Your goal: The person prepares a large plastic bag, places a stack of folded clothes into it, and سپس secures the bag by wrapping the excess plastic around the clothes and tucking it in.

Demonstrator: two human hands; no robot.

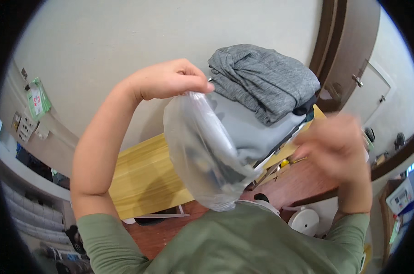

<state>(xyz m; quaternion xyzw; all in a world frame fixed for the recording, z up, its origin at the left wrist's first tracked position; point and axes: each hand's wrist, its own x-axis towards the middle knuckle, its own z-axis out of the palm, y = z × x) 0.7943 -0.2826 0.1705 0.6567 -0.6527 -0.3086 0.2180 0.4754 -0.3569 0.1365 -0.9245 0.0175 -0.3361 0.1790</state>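
My left hand pinches the gathered upper edge of a translucent plastic bag. The bag hangs in front of my chest, its crumpled lower end close to my green shirt. Whether anything is inside it I cannot tell. Off to the right, apart from the bag, my right hand is raised and blurred by motion. Its fingers look curled, and what they hold, if anything, cannot be made out. Behind the bag a folded heathered grey garment lies on top of a light grey folded garment, in a stack.
The stack rests on a wooden-topped table against a pale wall. A brown door with a metal handle is at the upper right. Below my right arm is a round white object. Green papers hang at the left.
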